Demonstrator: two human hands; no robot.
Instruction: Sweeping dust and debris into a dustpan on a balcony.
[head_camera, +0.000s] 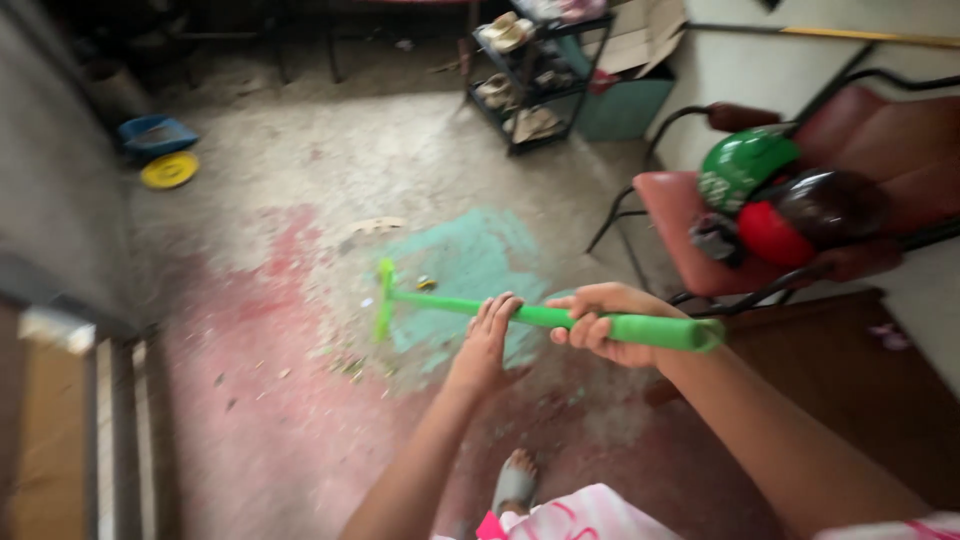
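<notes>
Both hands are gripping 1 green broom handle (560, 318): the right hand (605, 325) is closing fully around it, the left hand (490, 335) wrapping loosely. The handle looks light and rigid; its head (383, 298) is resting on the littered floor (300, 400).

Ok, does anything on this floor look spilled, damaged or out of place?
Yes: small bits of debris lie scattered beside the green plastic broom head, and the concrete floor's red and green paint is worn away in patches.

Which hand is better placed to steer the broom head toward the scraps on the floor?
Left, probably. The left hand grips the green broom handle lower down, nearer the broom head and scraps; the right hand holds near the top end.
</notes>
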